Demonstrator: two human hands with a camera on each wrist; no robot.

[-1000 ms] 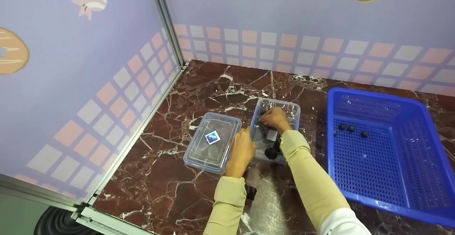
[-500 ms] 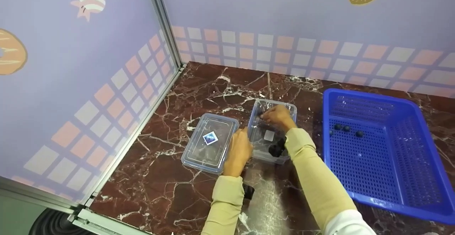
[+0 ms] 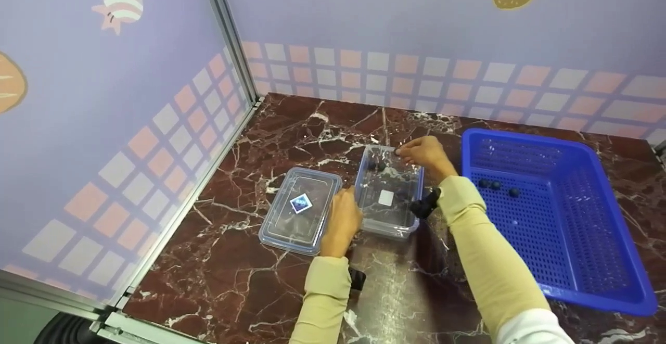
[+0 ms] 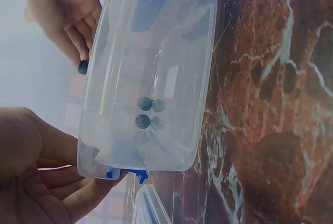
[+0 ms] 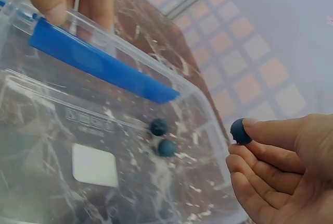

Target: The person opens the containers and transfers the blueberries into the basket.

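Observation:
A clear plastic box with blue side latches stands uncovered on the marbled table. My left hand grips its left wall, the thumb over the rim in the right wrist view. Between right thumb and fingers I pinch a small dark blue-green ball. This right hand is above the box's far right corner, apart from the balls inside. Two similar balls, one close to the other, lie on the box's floor near its far left corner. A white label shows on the bottom.
Left of the box lies a clear lid with a blue edge and a diamond-shaped sticker. A blue perforated basket stands on the right, with several dark balls on its floor. Printed wall panels close the left and back.
My right hand has risen from inside the box and moved right to its far right corner, holding a ball. The left hand keeps its grip. The head view has turned slightly right.

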